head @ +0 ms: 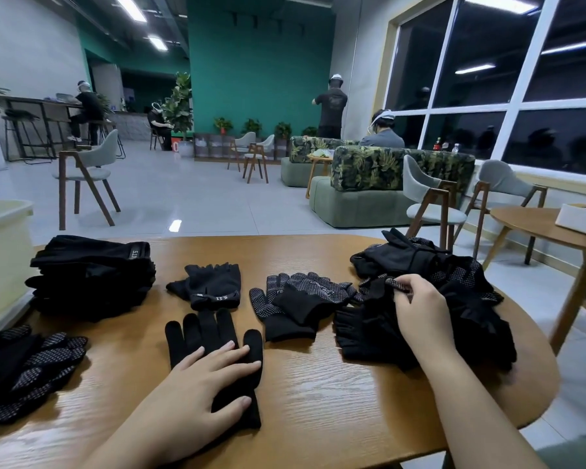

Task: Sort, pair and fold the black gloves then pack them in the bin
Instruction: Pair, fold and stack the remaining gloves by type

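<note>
A plain black knit glove (203,333) lies flat on the wooden table (318,394), fingers pointing away. My left hand (214,377) rests flat on its palm and cuff. My right hand (420,309) pinches a dotted glove (394,283) at the top of a loose heap of black gloves (454,299) on the right. Between them lie a folded fingerless pair (214,286) and a dotted pair (298,299). A stack of folded gloves (92,275) sits at the left. More dotted gloves (27,367) lie at the near left.
A pale bin (4,238) stands at the table's far left edge. Behind the table are chairs (430,204), a green sofa (369,194) and a second round table (538,228) carrying a white box (579,218). Several people are farther back in the room.
</note>
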A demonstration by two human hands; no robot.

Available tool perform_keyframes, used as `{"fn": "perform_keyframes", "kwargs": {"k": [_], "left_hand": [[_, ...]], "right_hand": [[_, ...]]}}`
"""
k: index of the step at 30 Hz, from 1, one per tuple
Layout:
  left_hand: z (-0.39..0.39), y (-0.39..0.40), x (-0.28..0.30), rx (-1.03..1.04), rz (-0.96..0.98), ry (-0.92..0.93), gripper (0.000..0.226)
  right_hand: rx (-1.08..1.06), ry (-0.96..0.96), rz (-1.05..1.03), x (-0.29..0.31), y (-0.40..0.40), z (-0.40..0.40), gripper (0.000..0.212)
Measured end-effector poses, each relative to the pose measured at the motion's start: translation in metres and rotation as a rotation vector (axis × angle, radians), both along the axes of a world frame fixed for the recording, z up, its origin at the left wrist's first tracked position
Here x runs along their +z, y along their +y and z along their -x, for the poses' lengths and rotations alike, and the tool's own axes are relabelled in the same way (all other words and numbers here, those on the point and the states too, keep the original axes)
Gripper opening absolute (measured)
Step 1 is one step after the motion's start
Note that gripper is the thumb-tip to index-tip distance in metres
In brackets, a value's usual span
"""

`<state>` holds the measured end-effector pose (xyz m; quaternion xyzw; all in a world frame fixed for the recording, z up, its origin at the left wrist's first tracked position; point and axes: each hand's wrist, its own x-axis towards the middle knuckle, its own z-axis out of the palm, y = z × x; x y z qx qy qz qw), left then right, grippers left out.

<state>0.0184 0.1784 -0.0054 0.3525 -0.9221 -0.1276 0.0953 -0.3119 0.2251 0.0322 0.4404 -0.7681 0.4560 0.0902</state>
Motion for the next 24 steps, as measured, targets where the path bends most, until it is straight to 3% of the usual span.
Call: {"fn": "perform_keyframes", "kwargs": {"k": [4,10,12,15,19,24], "left_hand": [[0.001,0.0,0.0,-0.001,0.001,0.024,0.053],[0.0,0.0,-0.002,0.001,0.027,0.082,0.058],[-0.003,0.0,-0.004,0.022,0.037,0.15,0.062],[-0.006,0.0,-0.005,0.079,0.038,0.344,0.073],[-0.008,0.002,-0.003,0.182,-0.014,0.564,0.085],[-0.009,-0.001,-0.003,0.194,-0.033,0.706,0.067]], "right_hand": [[0.144,-0.022,0.148,0.0,-0.002,-0.024,0.019],[0.524,-0.097,0.338,0.007,-0.001,-0.081,0.025],[0.597,-0.199,0.348,0.013,-0.001,-0.098,0.031],[0.695,-0.394,0.319,0.02,-0.003,-0.121,0.022],[0.826,-0.786,0.272,0.032,-0.006,-0.149,0.02],[0.884,-0.947,0.209,0.037,-0.013,-0.166,0.013]]}}
